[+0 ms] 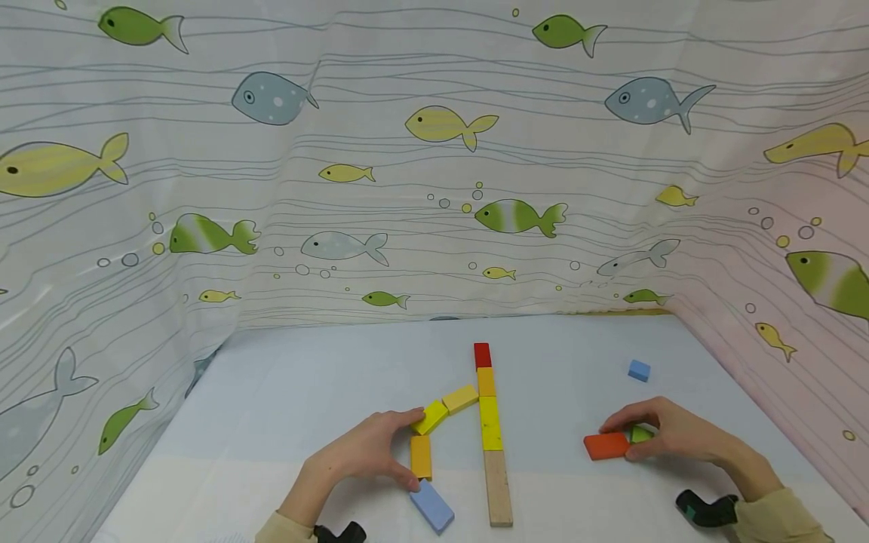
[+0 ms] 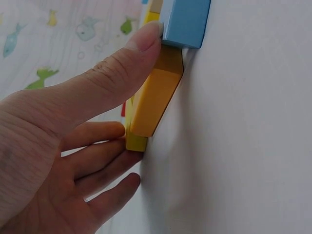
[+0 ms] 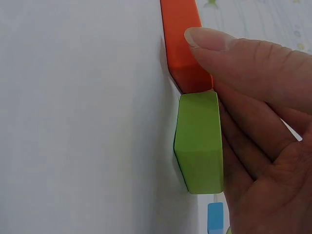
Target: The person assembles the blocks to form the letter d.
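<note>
My left hand (image 1: 363, 452) spans a curved row of blocks, its thumb touching a blue block (image 1: 432, 506) and its fingertips at a yellow block (image 1: 431, 417). An orange block (image 1: 420, 457) stands between thumb and fingers, seen large in the left wrist view. A pale yellow block (image 1: 461, 399) links the curve to a straight row. On the right, my right hand (image 1: 668, 430) pinches a red-orange block (image 1: 606, 446) between thumb and fingers. A green block (image 3: 200, 141) sits end to end with it, beside the palm.
The straight row runs from a red block (image 1: 482, 355) through an orange-yellow block (image 1: 486, 381) and bright yellow (image 1: 490, 424) to a plain wood block (image 1: 498, 489). A small blue block (image 1: 639, 370) lies at the back right. Fish-patterned cloth (image 1: 407, 286) walls the table.
</note>
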A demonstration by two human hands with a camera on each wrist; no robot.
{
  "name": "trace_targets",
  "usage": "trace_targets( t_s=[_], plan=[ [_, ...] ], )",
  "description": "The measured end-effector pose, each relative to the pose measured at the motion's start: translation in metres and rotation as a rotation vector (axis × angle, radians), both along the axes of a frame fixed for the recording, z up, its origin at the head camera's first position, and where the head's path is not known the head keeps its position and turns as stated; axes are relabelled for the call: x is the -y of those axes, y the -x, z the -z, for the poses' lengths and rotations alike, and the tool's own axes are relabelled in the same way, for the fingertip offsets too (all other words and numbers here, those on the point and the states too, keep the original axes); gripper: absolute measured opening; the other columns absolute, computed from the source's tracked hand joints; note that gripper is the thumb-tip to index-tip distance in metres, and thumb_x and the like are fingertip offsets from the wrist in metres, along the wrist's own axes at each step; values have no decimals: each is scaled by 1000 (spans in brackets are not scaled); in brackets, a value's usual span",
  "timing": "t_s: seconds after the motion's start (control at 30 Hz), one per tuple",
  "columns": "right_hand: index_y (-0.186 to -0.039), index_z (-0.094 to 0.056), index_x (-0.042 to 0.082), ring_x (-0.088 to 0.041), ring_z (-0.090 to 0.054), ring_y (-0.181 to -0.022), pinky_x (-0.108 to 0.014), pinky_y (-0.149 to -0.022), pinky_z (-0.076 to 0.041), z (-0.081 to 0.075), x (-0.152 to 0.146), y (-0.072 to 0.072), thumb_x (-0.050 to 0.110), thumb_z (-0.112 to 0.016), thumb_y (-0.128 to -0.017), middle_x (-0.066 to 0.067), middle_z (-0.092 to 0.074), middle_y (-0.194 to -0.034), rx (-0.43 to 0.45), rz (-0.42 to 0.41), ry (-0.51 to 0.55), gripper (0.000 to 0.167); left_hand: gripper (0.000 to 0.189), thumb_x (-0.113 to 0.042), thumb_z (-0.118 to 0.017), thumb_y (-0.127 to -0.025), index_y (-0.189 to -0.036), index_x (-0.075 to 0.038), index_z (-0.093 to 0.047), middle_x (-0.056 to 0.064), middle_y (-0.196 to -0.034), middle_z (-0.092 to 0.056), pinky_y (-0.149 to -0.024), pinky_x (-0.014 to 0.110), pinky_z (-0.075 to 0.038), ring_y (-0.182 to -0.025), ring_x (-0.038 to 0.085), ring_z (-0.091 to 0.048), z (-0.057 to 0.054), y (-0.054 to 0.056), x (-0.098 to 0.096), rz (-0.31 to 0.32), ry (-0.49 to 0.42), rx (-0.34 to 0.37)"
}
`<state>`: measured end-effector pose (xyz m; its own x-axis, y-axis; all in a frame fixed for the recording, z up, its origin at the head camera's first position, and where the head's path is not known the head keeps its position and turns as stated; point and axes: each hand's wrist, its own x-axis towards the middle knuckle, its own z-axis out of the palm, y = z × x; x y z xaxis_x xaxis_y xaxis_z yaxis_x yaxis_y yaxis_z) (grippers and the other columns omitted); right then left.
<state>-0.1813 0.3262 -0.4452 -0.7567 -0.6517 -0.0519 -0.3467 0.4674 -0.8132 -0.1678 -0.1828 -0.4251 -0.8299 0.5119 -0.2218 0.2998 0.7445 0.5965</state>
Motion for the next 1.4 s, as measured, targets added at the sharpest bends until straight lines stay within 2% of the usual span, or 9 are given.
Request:
trace_targets(
  t_s=[0.37,1.1,1.4],
  plan=[
    [-119,-72,18,-8,-64,-104,-20,-88,-50,6,-2,4,19,-77,-87,3,-72,-117,-13,23,-45,33,103,-49,-91,-65,-150,-12,-46,2,-152,-49,-114,53,-38,-140,30,-45,0,1,0,4,-2,-2],
    [-114,-74,22,-7,-63,-101,-20,-87,-50,3,4,1,24,-80,-84,4,-72,-114,10,82,-86,31,103,-51,-90,-65,-150,-13,-46,2,-151,-51,-114,53,-39,-139,30,-45,0,-1,0,-7,6,7],
    [-115,-74,27,-2,-61,-109,-18,-93,-46,-1,15,-2,29,-79,-86,9,-72,-116,-40,96,-109,30,103,-49,-91,-66,-150,-12,-46,2,-152,-49,-114,52,-39,-140,29,-45,1,0,0,5,1,-8]
  ],
)
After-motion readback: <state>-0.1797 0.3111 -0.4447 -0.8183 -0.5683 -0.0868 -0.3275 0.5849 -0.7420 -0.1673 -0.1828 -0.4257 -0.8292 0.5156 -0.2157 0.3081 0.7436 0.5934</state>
